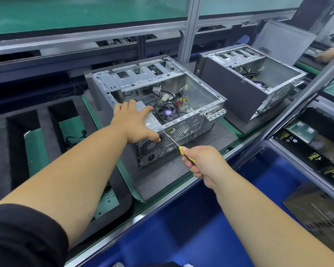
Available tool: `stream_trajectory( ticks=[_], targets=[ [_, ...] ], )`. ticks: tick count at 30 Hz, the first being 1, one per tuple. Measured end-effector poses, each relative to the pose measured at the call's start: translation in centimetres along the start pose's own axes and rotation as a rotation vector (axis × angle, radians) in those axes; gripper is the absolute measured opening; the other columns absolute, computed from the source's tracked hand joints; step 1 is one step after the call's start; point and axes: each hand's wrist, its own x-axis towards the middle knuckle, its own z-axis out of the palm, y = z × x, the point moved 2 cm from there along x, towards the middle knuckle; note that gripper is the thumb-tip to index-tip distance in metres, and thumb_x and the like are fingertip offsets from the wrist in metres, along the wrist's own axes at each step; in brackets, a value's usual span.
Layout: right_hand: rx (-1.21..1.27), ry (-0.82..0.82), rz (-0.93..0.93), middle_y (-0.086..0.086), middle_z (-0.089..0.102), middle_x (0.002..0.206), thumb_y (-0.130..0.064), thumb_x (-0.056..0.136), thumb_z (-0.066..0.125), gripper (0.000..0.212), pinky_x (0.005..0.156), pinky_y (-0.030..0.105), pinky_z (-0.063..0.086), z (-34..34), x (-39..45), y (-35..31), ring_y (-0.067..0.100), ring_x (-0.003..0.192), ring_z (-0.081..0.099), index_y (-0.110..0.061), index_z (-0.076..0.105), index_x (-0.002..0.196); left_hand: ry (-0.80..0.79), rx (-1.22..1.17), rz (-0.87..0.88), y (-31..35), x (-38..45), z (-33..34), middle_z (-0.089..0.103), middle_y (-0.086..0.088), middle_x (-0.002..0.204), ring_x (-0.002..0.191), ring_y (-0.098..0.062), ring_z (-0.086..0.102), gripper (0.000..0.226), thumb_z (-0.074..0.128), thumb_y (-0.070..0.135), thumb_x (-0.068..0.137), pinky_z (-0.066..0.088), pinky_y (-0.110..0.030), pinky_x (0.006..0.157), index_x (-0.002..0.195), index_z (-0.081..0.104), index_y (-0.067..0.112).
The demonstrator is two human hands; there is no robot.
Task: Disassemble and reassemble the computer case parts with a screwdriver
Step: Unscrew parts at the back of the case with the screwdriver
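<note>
Head view: my left hand (132,122) lies spread on the open computer case (156,105), steadying its near corner. My right hand (202,162) grips the screwdriver (176,144), shaft angled up-left, tip touching the rear panel.

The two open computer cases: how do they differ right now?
The near case is being worked: the left hand rests on it and the right hand holds a screwdriver at its rear panel. The far case sits untouched, farther right. Both lie with their side panels off.
</note>
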Motion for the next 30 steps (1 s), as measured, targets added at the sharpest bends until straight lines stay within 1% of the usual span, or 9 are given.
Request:
stream_trajectory(
  ticks=[5, 7, 10, 13, 19, 22, 26, 29, 30],
  targets=[
    [-0.342, 0.186, -0.319, -0.001, 0.049, 0.061, -0.058, 0.084, 0.056, 0.049, 0.058, 0.030, 0.036, -0.4, -1.2, 0.8, 0.019, 0.054, 0.041, -0.011, 0.056, 0.070, -0.048, -0.101, 0.066, -0.3, -0.7, -0.9, 0.023, -0.016, 0.156, 0.145, -0.029, 0.016, 0.111, 0.048, 0.094, 0.050, 0.010, -0.046, 0.116, 0.148, 0.028, 0.046],
    [-0.360, 0.200, -0.414, -0.003, 0.049, 0.061, -0.072, 0.075, 0.049, 0.061, 0.061, 0.033, 0.039, -0.4, -1.7, 1.3, 0.024, 0.061, 0.047, -0.011, 0.051, 0.070, -0.085, -0.364, 0.134, -1.2, -1.5, -1.7, 0.023, -0.009, 0.159, 0.148, -0.022, 0.015, 0.090, 0.056, 0.082, 0.063, 0.013, -0.044, 0.117, 0.143, 0.041, 0.044],
    [-0.211, 0.086, -0.381, -0.009, 0.056, 0.062, -0.086, 0.070, 0.044, 0.064, 0.066, 0.035, 0.043, 0.5, -1.8, 1.3, 0.018, 0.064, 0.054, -0.024, 0.058, 0.065, 0.045, -0.873, 0.100, -3.2, -3.4, -2.2, 0.036, 0.010, 0.155, 0.140, -0.010, 0.033, 0.046, 0.068, 0.051, 0.082, 0.027, -0.031, 0.112, 0.127, 0.058, 0.046],
    [-0.139, 0.001, -0.305, -0.008, 0.057, 0.060, -0.095, 0.059, 0.039, 0.066, 0.063, 0.035, 0.040, 2.5, -1.6, 0.5, 0.012, 0.059, 0.048, -0.033, 0.061, 0.060, 0.237, -1.097, -0.038, -5.1, -5.5, -1.7, 0.058, 0.007, 0.133, 0.120, -0.012, 0.054, 0.030, 0.069, 0.028, 0.089, 0.044, -0.026, 0.101, 0.118, 0.067, 0.035],
    [-0.275, -0.199, -0.337, 0.000, 0.049, 0.050, -0.111, 0.026, 0.012, 0.118, 0.050, 0.027, 0.032, 8.1, -1.5, -0.3, 0.008, 0.039, 0.039, -0.014, 0.063, 0.067, 0.343, -1.045, -0.246, -9.3, -9.4, 1.0, 0.066, 0.015, 0.094, 0.083, 0.009, 0.058, 0.013, 0.065, 0.016, 0.089, 0.040, -0.006, 0.074, 0.093, 0.071, 0.028],
    [-0.370, -0.270, -0.372, 0.001, 0.052, 0.053, -0.111, 0.025, 0.002, 0.130, 0.063, 0.031, 0.035, 10.4, -1.6, -0.5, 0.014, 0.049, 0.044, -0.009, 0.065, 0.075, 0.230, -0.786, -0.311, -11.6, -11.3, 3.3, 0.063, 0.020, 0.084, 0.078, 0.006, 0.057, 0.013, 0.063, 0.022, 0.087, 0.042, -0.017, 0.069, 0.083, 0.066, 0.033],
    [-0.560, -0.289, -0.314, -0.005, 0.057, 0.061, -0.089, 0.063, 0.028, 0.077, 0.068, 0.036, 0.043, 13.0, -1.8, -1.0, 0.019, 0.057, 0.049, -0.017, 0.054, 0.069, 0.025, -0.468, -0.302, -13.7, -13.5, 6.4, 0.056, 0.020, 0.085, 0.084, -0.011, 0.058, 0.014, 0.064, 0.027, 0.084, 0.045, -0.028, 0.073, 0.081, 0.059, 0.040],
    [-0.683, -0.325, -0.445, -0.005, 0.065, 0.084, -0.039, 0.084, 0.055, 0.015, 0.068, 0.038, 0.051, 14.3, -1.9, -0.6, 0.021, 0.072, 0.060, -0.026, 0.054, 0.092, 0.004, -0.500, -0.322, -15.0, -14.9, 8.0, 0.057, 0.018, 0.091, 0.085, -0.009, 0.058, 0.015, 0.065, 0.027, 0.085, 0.047, -0.028, 0.076, 0.085, 0.060, 0.041],
    [-0.727, -0.327, -0.464, -0.003, 0.065, 0.088, -0.027, 0.085, 0.055, 0.013, 0.069, 0.040, 0.052, 14.6, -1.7, -0.4, 0.023, 0.076, 0.062, -0.028, 0.052, 0.098, 0.021, -0.520, -0.334, -15.4, -15.3, 8.4, 0.058, 0.017, 0.093, 0.084, -0.008, 0.057, 0.015, 0.065, 0.026, 0.085, 0.047, -0.028, 0.076, 0.087, 0.061, 0.040]
  ],
)
